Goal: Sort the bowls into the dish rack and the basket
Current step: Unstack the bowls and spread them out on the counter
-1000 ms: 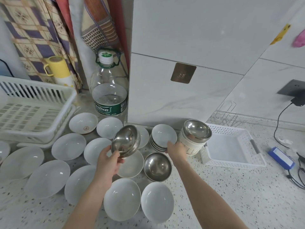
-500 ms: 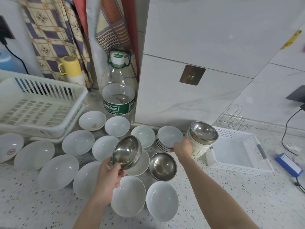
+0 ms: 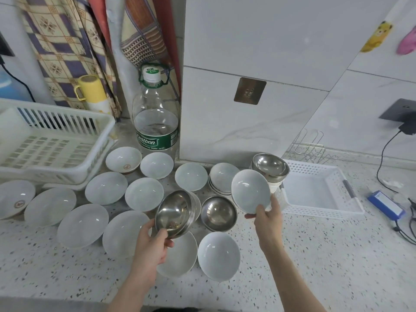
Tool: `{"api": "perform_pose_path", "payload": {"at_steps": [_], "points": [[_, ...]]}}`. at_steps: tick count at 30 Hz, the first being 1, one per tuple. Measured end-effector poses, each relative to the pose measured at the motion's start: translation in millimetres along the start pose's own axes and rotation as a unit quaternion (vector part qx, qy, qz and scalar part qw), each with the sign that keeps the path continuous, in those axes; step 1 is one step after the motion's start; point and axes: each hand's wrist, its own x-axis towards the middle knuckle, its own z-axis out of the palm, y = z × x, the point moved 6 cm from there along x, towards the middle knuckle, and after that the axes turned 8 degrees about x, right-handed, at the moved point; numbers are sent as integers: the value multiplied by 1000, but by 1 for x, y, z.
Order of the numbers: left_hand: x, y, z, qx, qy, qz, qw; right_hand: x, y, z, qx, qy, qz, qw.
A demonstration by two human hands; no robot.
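Observation:
My left hand point(image 3: 151, 242) grips a tilted steel bowl point(image 3: 174, 212) by its rim above the counter. A white ceramic bowl point(image 3: 250, 191) is lifted and tilted, held at its lower edge by my right hand point(image 3: 267, 219). Several white bowls point(image 3: 82, 225) lie spread over the counter, with another steel bowl point(image 3: 218, 213) among them. Behind my right hand a steel bowl point(image 3: 270, 164) tops a stack of white bowls. The white dish rack point(image 3: 48, 143) stands at the left, the white basket point(image 3: 315, 190) at the right; both hold nothing that I can see.
A large water bottle point(image 3: 156, 122) stands against the wall behind the bowls, a yellow mug point(image 3: 91, 90) beside hanging cloths. A wire rack point(image 3: 309, 148) sits behind the basket. A blue box point(image 3: 386, 204) and black cables point(image 3: 405, 228) lie at the far right.
My right hand left the stack by the basket and now holds up a white bowl. My left hand keeps the steel bowl, barely moved.

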Motion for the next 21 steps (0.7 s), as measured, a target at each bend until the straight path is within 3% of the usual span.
{"api": "perform_pose_path", "payload": {"at_steps": [9,14,21], "points": [[-21,-13,23,40,-61,-8,997,-73,62,-82,-24,83,96,992],[-26,-25,33,65,-100,-13,993,-99,82,-93,-57,77,128,987],[-31,-27,42,88,-98,-13,991,-101,93,-94,-117,22,143,982]]}}
